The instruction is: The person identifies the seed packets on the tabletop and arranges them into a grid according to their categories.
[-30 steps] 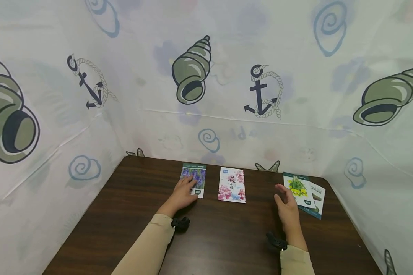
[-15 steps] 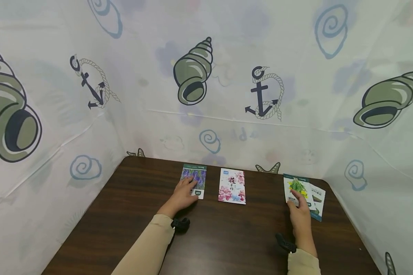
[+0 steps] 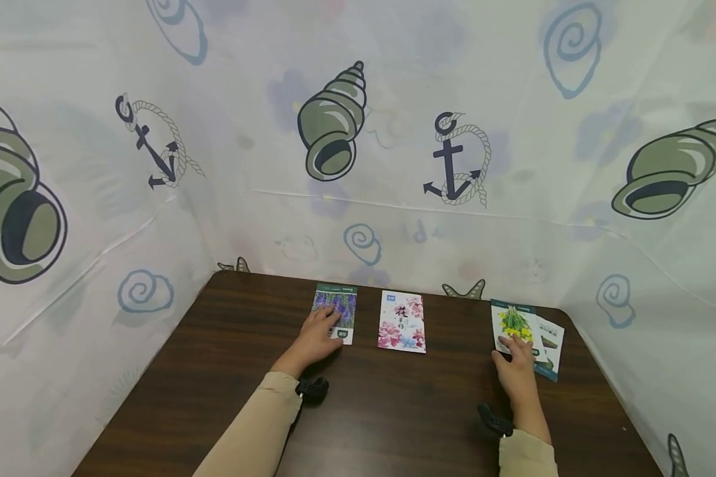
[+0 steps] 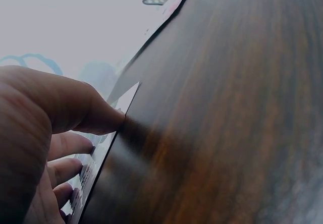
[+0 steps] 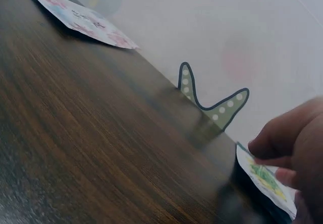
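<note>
My left hand rests with spread fingers on a seed packet with purple flowers at the back of the table. In the left wrist view the thumb touches the near edge of this packet. My right hand reaches over a yellow-flowered seed packet at the back right, fingertips right at its lower part. Under it, a second packet with a dark teal border shows at the right. In the right wrist view the fingers overlap the yellow-flowered packet, its near edge raised.
Between the hands lies a white packet with pink flowers. All the packets lie near the back edge of the dark wooden table. A patterned cloth wall stands behind and at both sides.
My right hand has moved right from beside the yellow-flowered packet to over its lower part, and its fingers have lowered. The left hand has stayed on the purple-flowered packet.
</note>
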Action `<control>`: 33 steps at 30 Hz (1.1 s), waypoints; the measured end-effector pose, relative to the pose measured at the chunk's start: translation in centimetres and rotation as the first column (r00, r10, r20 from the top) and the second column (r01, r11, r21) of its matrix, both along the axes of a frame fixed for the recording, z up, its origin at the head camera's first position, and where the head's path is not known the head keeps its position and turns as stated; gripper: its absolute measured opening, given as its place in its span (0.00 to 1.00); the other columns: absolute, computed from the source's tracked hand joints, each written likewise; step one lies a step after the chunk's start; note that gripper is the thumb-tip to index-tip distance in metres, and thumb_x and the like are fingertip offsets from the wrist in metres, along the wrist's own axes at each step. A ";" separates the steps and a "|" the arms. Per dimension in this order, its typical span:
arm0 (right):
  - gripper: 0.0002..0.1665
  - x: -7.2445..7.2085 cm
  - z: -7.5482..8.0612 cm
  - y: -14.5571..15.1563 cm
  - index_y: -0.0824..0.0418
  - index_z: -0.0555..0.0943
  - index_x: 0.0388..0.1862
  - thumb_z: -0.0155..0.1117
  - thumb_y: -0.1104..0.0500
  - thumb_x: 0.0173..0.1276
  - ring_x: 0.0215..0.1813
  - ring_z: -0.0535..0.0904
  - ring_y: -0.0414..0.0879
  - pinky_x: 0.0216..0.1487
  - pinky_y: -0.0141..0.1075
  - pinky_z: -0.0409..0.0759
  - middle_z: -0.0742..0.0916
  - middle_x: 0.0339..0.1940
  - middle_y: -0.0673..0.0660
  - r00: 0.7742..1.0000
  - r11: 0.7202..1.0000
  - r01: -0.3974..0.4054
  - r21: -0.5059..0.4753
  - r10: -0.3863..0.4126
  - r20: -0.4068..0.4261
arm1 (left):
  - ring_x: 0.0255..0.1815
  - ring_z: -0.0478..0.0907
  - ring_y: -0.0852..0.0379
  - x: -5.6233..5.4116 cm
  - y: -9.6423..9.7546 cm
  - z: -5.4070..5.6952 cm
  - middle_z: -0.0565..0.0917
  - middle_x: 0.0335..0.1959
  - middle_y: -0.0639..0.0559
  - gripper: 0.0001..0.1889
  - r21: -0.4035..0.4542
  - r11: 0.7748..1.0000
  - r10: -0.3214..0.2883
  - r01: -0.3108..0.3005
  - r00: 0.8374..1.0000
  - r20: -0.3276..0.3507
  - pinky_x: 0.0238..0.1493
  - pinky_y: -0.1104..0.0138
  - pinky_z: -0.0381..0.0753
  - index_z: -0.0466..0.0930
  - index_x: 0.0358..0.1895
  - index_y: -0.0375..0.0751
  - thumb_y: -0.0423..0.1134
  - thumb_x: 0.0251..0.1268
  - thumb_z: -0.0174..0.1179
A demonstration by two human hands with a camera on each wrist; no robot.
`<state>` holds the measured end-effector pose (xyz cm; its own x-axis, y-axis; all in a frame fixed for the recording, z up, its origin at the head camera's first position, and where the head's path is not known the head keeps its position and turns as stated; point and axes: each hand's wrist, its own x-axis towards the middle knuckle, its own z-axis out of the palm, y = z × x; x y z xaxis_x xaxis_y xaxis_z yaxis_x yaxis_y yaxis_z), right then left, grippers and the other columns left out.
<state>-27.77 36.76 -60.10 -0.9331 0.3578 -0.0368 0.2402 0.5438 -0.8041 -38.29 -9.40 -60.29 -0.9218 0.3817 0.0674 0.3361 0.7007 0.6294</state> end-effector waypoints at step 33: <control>0.31 0.1 -0.1 -0.8 0.61 0.76 0.78 0.63 0.55 0.81 0.81 0.51 0.80 0.72 0.79 0.49 0.67 0.79 0.76 0.999 0.967 0.018 0.253 -0.024 0.021 | 0.90 0.47 0.28 -0.6 -0.3 -0.9 0.58 0.89 0.34 0.38 0.050 0.999 -0.017 0.018 1.000 -0.012 0.87 0.29 0.48 0.68 0.83 0.35 0.43 0.72 0.65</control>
<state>-27.65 35.92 -60.21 -0.9251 0.3782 0.0352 0.2714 0.7230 -0.6353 -38.93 -9.65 -61.19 -0.9141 0.3937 0.0974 0.3555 0.6622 0.6596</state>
